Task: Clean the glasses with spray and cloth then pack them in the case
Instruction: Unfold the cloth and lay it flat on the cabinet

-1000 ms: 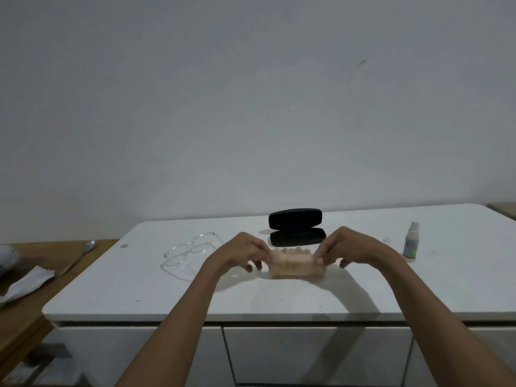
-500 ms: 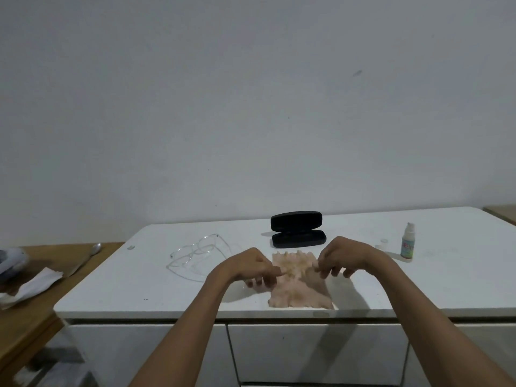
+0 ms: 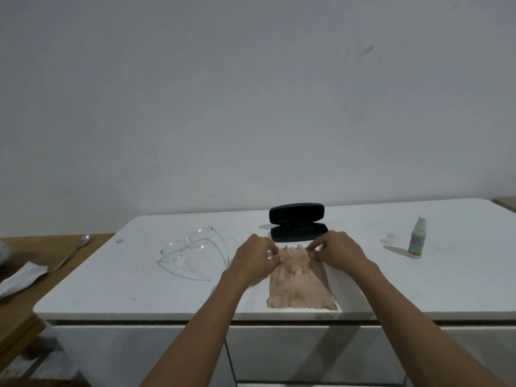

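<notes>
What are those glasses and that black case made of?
The glasses look like clear glossy plastic: the frame is see-through. The case seems a hard shell with a matte black finish, since its open lid holds its shape; plastic or covered metal, I cannot tell.

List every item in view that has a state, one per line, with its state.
Black hard glasses case: open, empty, lid up.
Clear-framed glasses: unfolded, lying on the white table.
Pink cleaning cloth: spread flat, wrinkled.
Small white spray bottle: upright, cap off.
Small clear cap: beside the bottle.
Left hand: pinches cloth's far edge.
Right hand: pinches cloth's far edge.
</notes>
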Demonstrator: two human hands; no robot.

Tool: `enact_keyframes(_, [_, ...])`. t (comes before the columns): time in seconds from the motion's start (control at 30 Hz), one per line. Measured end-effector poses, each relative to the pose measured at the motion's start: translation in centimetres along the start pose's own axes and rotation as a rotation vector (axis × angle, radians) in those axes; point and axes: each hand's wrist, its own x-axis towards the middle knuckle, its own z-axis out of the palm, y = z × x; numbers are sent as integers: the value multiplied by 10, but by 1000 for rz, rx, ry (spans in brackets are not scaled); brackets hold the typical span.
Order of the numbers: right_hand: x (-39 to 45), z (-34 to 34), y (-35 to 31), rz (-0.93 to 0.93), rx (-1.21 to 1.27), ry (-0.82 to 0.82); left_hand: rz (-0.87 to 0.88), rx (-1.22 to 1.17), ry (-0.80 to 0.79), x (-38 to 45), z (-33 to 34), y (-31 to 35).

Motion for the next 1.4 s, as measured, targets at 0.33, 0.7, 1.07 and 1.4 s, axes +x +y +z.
enact_keyframes(0.33, [-4,0,1,62,-32,48,62,36,61,-10,-2,-2])
enact_keyframes(0.7, [-6,14,-55,-206,202,77,96,-32,247,-28,-55,-28])
enact_keyframes(1.07, [25,60,-146,-537,-43,-109,-135,228,337,-86,-112,-121])
enact_keyframes(1.4, [41,92,-151,-553,74,30,-95,203,454,-92,-101,-151])
